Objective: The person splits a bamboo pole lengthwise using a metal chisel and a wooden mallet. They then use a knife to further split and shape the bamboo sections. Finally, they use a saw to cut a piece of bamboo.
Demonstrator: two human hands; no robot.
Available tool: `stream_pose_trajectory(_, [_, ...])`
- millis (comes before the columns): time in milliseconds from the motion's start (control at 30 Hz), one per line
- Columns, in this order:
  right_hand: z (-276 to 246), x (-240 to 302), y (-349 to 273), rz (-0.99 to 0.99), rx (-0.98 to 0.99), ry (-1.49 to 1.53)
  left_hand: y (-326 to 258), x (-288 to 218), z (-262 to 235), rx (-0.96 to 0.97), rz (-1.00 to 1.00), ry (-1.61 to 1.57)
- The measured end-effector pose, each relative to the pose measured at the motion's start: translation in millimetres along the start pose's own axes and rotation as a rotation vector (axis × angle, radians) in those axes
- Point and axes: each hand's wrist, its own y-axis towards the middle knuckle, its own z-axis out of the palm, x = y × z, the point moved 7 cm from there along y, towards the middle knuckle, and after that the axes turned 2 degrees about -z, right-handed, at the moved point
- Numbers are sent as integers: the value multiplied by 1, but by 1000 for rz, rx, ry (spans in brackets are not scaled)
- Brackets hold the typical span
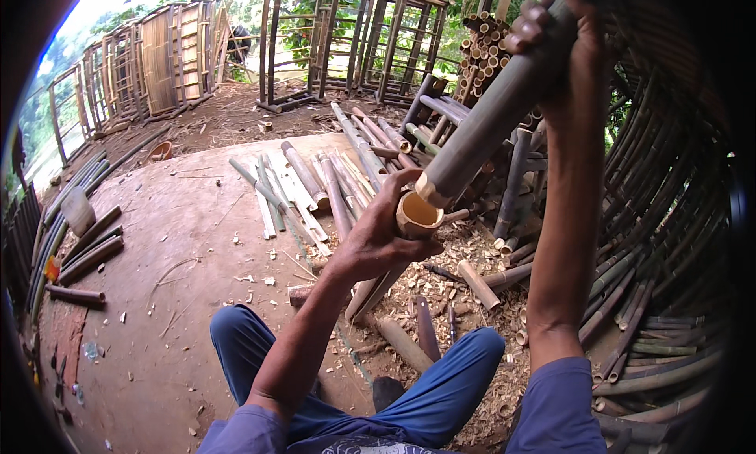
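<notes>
The left hand (379, 235) is closed around a bamboo tube (417, 227), which has its open end turned upward, near the middle of the view. To the right, the raised right hand (584, 59) grasps a thick dark pole (504, 107), tilted, its lower end just beside this opening; I cannot tell if they touch. On the ground (181, 249), from left to right, lie dark bamboo pieces (93, 259), pale split strips (293, 188) and wood chips (470, 253).

Brown floor (189, 241), bamboo frames (329, 40) beyond
</notes>
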Motion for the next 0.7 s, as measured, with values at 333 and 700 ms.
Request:
stream_pose_trajectory(333, [12, -35, -21, 62, -164, -149, -2, -7, 6, 61, 11, -73])
stream_pose_trajectory(700, [57, -57, -52, -9, -143, -345, 16, -22, 3, 10, 80, -112])
